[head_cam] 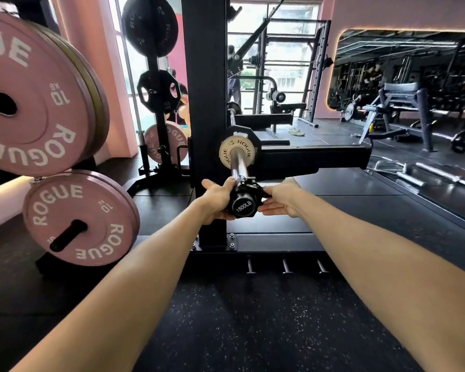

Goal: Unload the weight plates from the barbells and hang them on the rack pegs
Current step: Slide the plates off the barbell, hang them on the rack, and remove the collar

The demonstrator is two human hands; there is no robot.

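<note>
At centre frame, the chrome steel barbell sleeve (235,163) ran straight away from the camera, its black end cap stamped 1500LB facing the viewer. A black clamp collar (246,187) sat at the near end, just behind the cap. The left hand (217,198) wrapped the collar from the left, fingers curled under and over it. The right hand (279,201) pinched the collar's lever tab from the right, fingers fairly straight beneath; exact grip was hard to read.

Beyond the hands, farther up the sleeve, sat the small cream round change plate (236,154) marked ROGUE, touching a black multi-sided plate (249,131) behind it. Both lay directly ahead of the hands, along the sleeve's long axis, so the collar had to slide toward the viewer first. Both hands were about equally near.

The black plate was mostly hidden by the cream one and the black rack upright (203,103). Pink round ROGUE bumper plates (32,98) hung at left frame, the upper one motion-blurred and cut off.
</note>
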